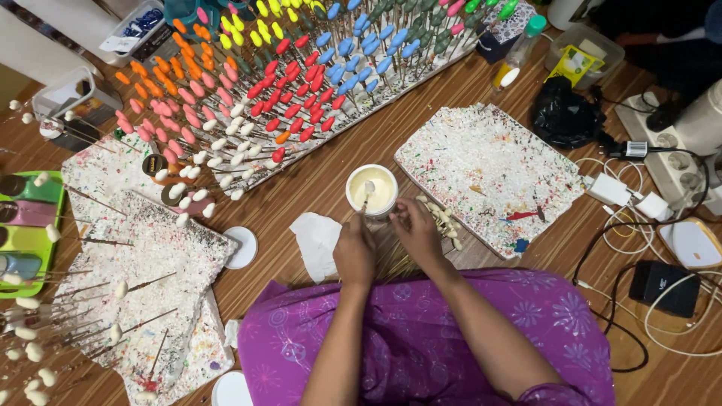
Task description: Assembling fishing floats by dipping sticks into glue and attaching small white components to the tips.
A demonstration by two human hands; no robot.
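On the wooden floor (316,188) just ahead of the purple lap, both hands meet beside a small cup (372,189) of cream paint. Left hand (355,252) is closed in a pinch around a thin stick (365,201), whose small oval tip stands over the cup's paint, tilted slightly; whether the tip touches the paint cannot be told. Right hand (416,229) is curled, fingers drawn together at the cup's near right side, apparently pinching something small, though what it grips is too small to tell. Just to its right lies a loose pile of unpainted pieces (444,219) at the edge of a paint-spattered board (489,169). A white tissue (317,242) lies left of the hands, and a round white lid (242,246) further left. Beyond the cup a rack (301,83) bristles with upright sticks tipped orange, pink, red, blue, yellow and white. By the look of it the stick is very light and stiff but slender, likely to snap if bent, and the tip once wet would smear, so the bare shaft well below the tip seems the place to hold it. The cup looks light and easy to tip.
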